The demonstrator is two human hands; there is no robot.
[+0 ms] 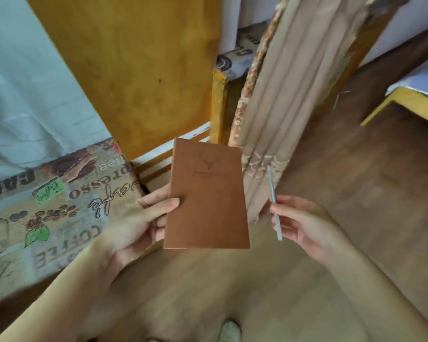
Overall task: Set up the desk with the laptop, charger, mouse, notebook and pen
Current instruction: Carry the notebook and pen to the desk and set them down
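Note:
A brown notebook (208,193) with a stamped deer-head mark on its cover is held up in the middle of the view. My left hand (139,223) grips its left edge, thumb on the cover and fingers behind. To the right, my right hand (304,223) pinches a thin pale blue pen (273,201) that points up and away. Both hands hover above the wooden floor. Laptop, charger and mouse are out of view.
A table with a coffee-print cloth (59,206) lies at the left. A yellow wooden panel (139,70) stands behind it, with a beige curtain (294,95) hanging to its right. A yellow-edged surface (410,104) shows at the far right. Wooden floor (356,181) lies below.

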